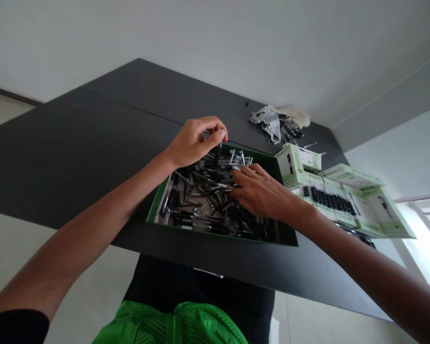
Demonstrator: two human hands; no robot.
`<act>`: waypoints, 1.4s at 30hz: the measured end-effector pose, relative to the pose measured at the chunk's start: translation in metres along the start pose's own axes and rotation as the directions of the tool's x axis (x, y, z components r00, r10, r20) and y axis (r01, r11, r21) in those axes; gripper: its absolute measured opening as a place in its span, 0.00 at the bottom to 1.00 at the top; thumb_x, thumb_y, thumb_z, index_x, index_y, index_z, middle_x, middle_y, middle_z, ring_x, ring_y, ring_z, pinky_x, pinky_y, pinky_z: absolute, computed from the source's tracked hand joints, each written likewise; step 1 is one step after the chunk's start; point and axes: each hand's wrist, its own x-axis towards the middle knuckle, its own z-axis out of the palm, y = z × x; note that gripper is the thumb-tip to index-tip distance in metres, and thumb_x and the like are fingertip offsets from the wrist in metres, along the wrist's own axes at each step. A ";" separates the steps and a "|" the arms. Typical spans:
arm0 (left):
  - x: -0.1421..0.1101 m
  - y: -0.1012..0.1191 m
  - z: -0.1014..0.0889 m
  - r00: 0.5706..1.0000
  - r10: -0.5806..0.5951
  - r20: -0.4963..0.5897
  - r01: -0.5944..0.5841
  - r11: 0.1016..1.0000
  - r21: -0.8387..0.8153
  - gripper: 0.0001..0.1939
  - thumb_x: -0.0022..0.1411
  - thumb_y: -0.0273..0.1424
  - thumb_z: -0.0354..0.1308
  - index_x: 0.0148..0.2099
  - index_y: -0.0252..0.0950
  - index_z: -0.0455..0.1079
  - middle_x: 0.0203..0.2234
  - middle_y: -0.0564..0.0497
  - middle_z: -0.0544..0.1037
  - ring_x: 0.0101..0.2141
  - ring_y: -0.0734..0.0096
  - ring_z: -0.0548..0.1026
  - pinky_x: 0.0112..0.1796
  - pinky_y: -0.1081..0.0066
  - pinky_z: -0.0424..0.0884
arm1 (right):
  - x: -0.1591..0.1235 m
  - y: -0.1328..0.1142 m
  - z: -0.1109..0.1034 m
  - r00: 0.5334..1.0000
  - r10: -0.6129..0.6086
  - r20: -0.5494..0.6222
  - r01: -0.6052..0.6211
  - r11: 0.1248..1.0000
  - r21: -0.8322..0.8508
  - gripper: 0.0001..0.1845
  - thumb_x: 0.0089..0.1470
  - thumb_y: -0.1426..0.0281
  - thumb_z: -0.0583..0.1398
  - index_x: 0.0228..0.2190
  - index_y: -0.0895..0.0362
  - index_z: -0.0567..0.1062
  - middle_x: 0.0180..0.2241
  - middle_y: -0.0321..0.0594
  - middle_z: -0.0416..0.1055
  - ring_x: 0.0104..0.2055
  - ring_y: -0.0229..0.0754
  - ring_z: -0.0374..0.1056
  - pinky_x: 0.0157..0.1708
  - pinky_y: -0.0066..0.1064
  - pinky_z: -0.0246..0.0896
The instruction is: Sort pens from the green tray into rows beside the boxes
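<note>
A green-walled box [151,210] on the dark table holds a jumble of black and clear pens [215,203]. My left hand [199,138] is above the box's far left part, thumb and fingers pinched on a black pen [218,154] that points down. Lower and to the right, my right hand [258,190] reaches in among the pens with its fingers curled. Its fingertips are partly hidden, and I cannot make out what they hold. Several clear pens [242,157] stick up just beyond the right hand's fingers.
Light green cartons [290,167] stand right of the box, one open carton [376,205] among them. A row of black pens [329,198] lies in the cartons. Behind are a grey and white cloth [267,122] and loose pens [290,130]. A wall borders the dark table [75,157].
</note>
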 end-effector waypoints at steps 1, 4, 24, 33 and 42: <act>0.000 0.000 0.000 1.000 0.000 0.012 0.000 1.000 0.000 0.20 0.73 0.45 0.53 0.37 0.35 0.75 0.34 0.46 0.82 0.33 0.70 0.77 0.26 0.75 0.65 | 0.000 -0.003 -0.002 1.000 0.020 0.012 -0.020 1.000 -0.008 0.08 0.66 0.66 0.64 0.36 0.54 0.84 0.42 0.48 0.72 0.48 0.53 0.62 0.49 0.42 0.50; 0.000 0.000 0.000 0.998 0.014 0.055 -0.014 1.000 -0.002 0.21 0.74 0.45 0.52 0.36 0.35 0.74 0.32 0.46 0.81 0.32 0.71 0.76 0.26 0.75 0.64 | 0.002 -0.013 -0.005 0.997 0.079 0.017 -0.078 0.995 -0.068 0.08 0.65 0.66 0.65 0.35 0.54 0.84 0.44 0.50 0.73 0.49 0.54 0.62 0.48 0.43 0.51; -0.001 -0.001 0.000 0.997 0.021 0.076 -0.021 1.000 -0.007 0.18 0.73 0.42 0.53 0.36 0.35 0.75 0.33 0.46 0.82 0.33 0.71 0.77 0.26 0.75 0.64 | 0.017 -0.005 0.002 0.991 0.134 0.014 -0.133 0.990 -0.053 0.06 0.64 0.67 0.67 0.38 0.53 0.86 0.43 0.50 0.75 0.49 0.55 0.63 0.49 0.43 0.51; -0.001 -0.002 0.000 0.997 0.018 0.078 -0.017 1.000 -0.010 0.17 0.72 0.41 0.53 0.36 0.35 0.75 0.33 0.46 0.82 0.33 0.71 0.77 0.26 0.75 0.64 | 0.009 0.001 -0.002 0.984 0.149 0.095 -0.144 0.988 -0.059 0.10 0.64 0.72 0.65 0.35 0.48 0.88 0.42 0.47 0.75 0.49 0.56 0.65 0.50 0.44 0.50; -0.001 -0.001 0.000 0.996 0.024 0.085 -0.025 1.000 0.007 0.19 0.73 0.41 0.52 0.36 0.34 0.75 0.33 0.47 0.81 0.33 0.72 0.76 0.26 0.77 0.64 | 0.015 -0.013 -0.012 0.954 0.228 0.195 -0.213 0.972 -0.096 0.17 0.63 0.55 0.67 0.39 0.55 0.88 0.47 0.52 0.75 0.53 0.58 0.65 0.52 0.44 0.52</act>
